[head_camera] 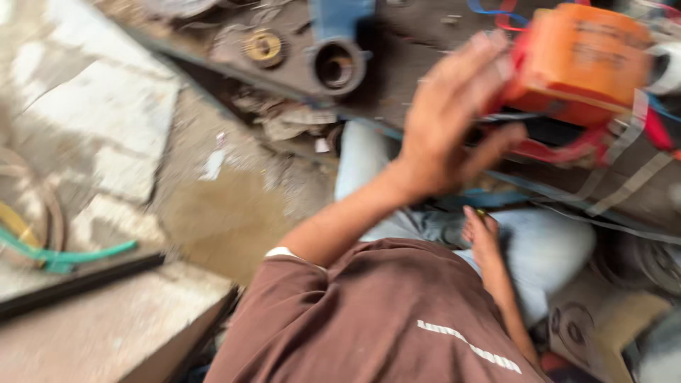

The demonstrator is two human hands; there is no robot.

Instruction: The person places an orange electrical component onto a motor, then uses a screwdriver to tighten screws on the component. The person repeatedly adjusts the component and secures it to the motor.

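My left hand point(447, 120) reaches up and grips the left side of an orange tape-wrapped coil block point(582, 60), fingers on its edge and thumb beneath it. Red and blue wires and pale straps point(624, 138) hang around the block. My right hand point(484, 237) rests low by my lap on light jeans point(546, 245), fingers drawn together. A small yellowish bit shows at its fingertips, too blurred to name. My brown shirt point(376, 319) fills the bottom of the view.
A blue metal part with a round bore point(339, 64) and a brass-coloured ring point(264, 47) lie on a dirty dark bench. A green wire point(78, 254) and a dark bar point(78, 284) lie at left on stone slabs. Cardboard point(617, 319) sits at the bottom right.
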